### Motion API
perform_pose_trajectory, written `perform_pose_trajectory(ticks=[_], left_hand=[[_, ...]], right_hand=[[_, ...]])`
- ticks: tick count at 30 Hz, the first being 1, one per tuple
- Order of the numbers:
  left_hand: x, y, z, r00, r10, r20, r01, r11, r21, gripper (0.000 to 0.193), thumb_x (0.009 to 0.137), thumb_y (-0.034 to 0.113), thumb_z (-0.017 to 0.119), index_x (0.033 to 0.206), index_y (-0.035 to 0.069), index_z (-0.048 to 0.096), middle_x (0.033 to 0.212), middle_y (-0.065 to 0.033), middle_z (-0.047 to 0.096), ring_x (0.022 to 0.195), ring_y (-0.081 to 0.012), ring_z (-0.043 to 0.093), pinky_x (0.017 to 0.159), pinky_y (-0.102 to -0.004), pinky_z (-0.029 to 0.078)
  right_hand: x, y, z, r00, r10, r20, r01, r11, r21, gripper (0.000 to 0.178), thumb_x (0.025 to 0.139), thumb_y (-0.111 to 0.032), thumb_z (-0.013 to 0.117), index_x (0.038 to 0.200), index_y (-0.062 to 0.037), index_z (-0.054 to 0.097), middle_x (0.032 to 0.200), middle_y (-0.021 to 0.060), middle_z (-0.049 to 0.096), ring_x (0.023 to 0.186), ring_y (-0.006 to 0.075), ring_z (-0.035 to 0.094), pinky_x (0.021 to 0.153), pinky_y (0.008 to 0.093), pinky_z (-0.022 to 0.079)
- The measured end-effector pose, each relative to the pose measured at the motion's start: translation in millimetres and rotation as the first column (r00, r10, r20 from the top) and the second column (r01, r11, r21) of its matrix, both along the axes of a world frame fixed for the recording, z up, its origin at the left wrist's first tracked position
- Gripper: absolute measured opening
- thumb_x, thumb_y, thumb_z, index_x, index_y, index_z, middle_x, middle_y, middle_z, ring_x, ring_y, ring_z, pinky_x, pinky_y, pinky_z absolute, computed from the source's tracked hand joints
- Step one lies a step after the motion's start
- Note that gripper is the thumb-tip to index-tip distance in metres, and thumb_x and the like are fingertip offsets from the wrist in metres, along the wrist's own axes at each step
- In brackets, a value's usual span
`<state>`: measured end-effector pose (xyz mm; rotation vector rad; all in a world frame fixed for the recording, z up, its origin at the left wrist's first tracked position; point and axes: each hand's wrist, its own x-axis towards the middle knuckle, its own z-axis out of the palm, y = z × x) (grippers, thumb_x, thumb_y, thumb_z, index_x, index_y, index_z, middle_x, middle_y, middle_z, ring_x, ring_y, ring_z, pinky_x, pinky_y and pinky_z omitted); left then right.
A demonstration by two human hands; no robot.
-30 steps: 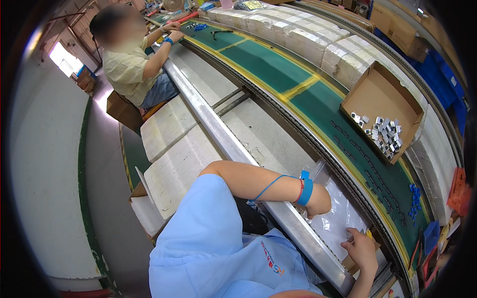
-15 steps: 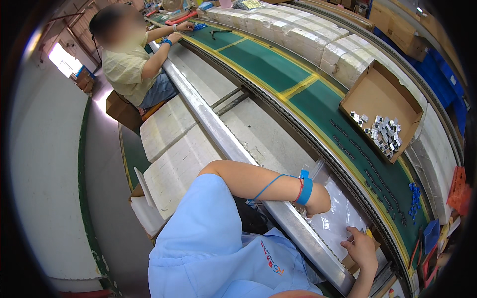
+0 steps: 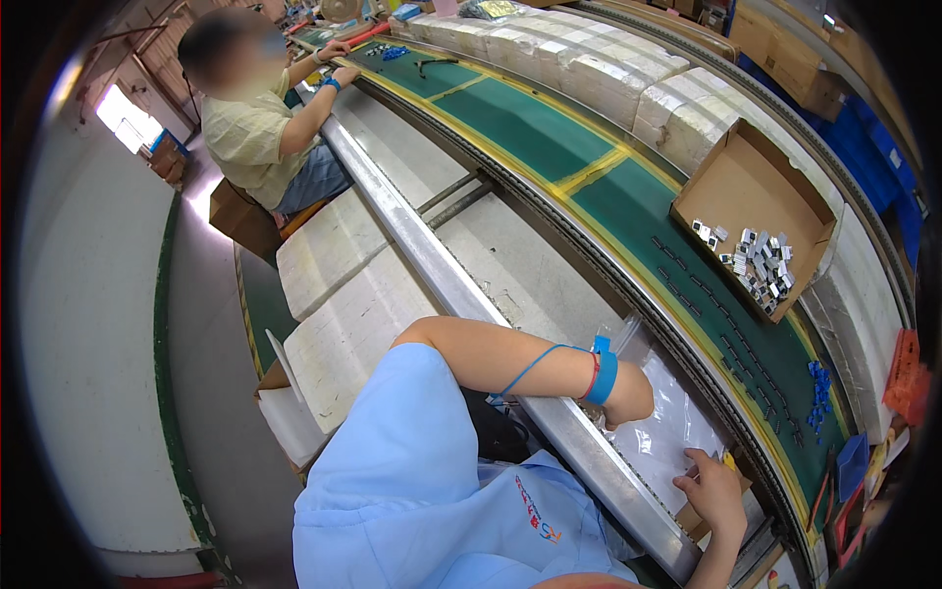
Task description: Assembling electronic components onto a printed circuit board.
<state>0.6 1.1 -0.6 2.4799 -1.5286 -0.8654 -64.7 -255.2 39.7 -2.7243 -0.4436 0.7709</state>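
Note:
My left hand [image 3: 629, 398], with a blue strap [image 3: 602, 379] round its wrist, is bent down over a clear plastic bag [image 3: 677, 417]. Its fingers are curled under and pressed together; whatever they hold is hidden beneath the hand. By the bag's near right end is my right hand [image 3: 714, 494], thumb and forefinger apart, with nothing visible between them. A small yellow thing [image 3: 729, 460] shows just behind its fingers. The bag lies flat and shiny between a metal rail [image 3: 608, 481] and the conveyor edge.
Rows of small black parts [image 3: 726, 319] and a pile of blue pieces [image 3: 818, 393] lie on the green conveyor belt [image 3: 535, 133]. Beyond them a cardboard tray [image 3: 756, 187] holds several metal-coloured parts. A co-worker [image 3: 245, 128] sits at the far left; white foam blocks [image 3: 608, 69] line the far side.
The co-worker's far hand has drawn back left from the blue pieces on the belt, and their head has turned. Both of my hands look unmoved.

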Motion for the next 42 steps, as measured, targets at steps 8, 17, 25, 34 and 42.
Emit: perform_pose_trajectory(ticks=[8, 17, 25, 34, 42], left_hand=[[0.1, 0.2, -1.6, 1.000, 0.000, -0.002, 0.000, 1.000, -0.002, 0.030, 0.068, 0.023, 0.076, 0.086, 0.000, 0.071, 0.087, -0.0192, 0.070, 0.084, -0.0368, 0.068, 0.072, -0.0473, 0.054], [1.1, -1.2, -6.3, 1.000, -0.010, -0.004, 0.010, 1.000, 0.006, 0.030, 0.066, 0.022, 0.077, 0.086, 0.000, 0.071, 0.087, -0.0184, 0.070, 0.085, -0.0364, 0.068, 0.072, -0.0473, 0.054], [0.9, -0.2, -5.3, 1.000, -0.018, -0.008, 0.017, 1.000, -0.009, 0.029, 0.065, 0.020, 0.077, 0.086, 0.000, 0.071, 0.088, -0.0185, 0.070, 0.085, -0.0366, 0.068, 0.072, -0.0475, 0.054], [0.4, -0.7, -2.5, 1.000, 0.014, -0.022, -0.015, 1.000, -0.015, 0.032, 0.070, 0.026, 0.076, 0.089, -0.001, 0.072, 0.089, -0.0197, 0.070, 0.087, -0.0372, 0.068, 0.074, -0.0479, 0.054], [0.6, -0.4, -1.6, 1.000, -0.005, -0.022, 0.005, 1.000, 0.013, 0.031, 0.069, 0.025, 0.076, 0.087, -0.001, 0.071, 0.088, -0.0194, 0.070, 0.086, -0.0372, 0.068, 0.075, -0.0478, 0.054]], right_hand=[[0.8, 0.6, -0.1, 1.000, -0.007, -0.019, 0.007, 1.000, 0.003, 0.049, 0.072, -0.016, 0.078, 0.117, -0.0044, 0.064, 0.085, 0.0154, 0.069, 0.079, 0.0294, 0.068, 0.074, 0.0381, 0.052], [0.8, 0.0, 0.5, 1.000, 0.000, -0.025, 0.000, 1.000, 0.002, 0.050, 0.071, -0.016, 0.078, 0.117, -0.0046, 0.064, 0.086, 0.0149, 0.070, 0.080, 0.0293, 0.068, 0.074, 0.0381, 0.053], [0.5, 0.0, -0.5, 1.000, -0.010, -0.026, 0.010, 1.000, 0.008, 0.049, 0.071, -0.016, 0.078, 0.117, -0.0050, 0.064, 0.086, 0.0150, 0.070, 0.081, 0.0293, 0.068, 0.075, 0.0380, 0.052], [1.3, 0.7, 0.2, 1.000, -0.006, -0.022, 0.006, 1.000, 0.004, 0.048, 0.072, -0.015, 0.078, 0.117, -0.0042, 0.064, 0.086, 0.0155, 0.069, 0.080, 0.0289, 0.068, 0.075, 0.0377, 0.052], [0.7, 1.4, 1.4, 1.000, 0.002, -0.013, -0.002, 1.000, 0.000, 0.049, 0.072, -0.016, 0.078, 0.117, -0.0042, 0.064, 0.085, 0.0152, 0.069, 0.080, 0.0289, 0.067, 0.074, 0.0376, 0.052]])
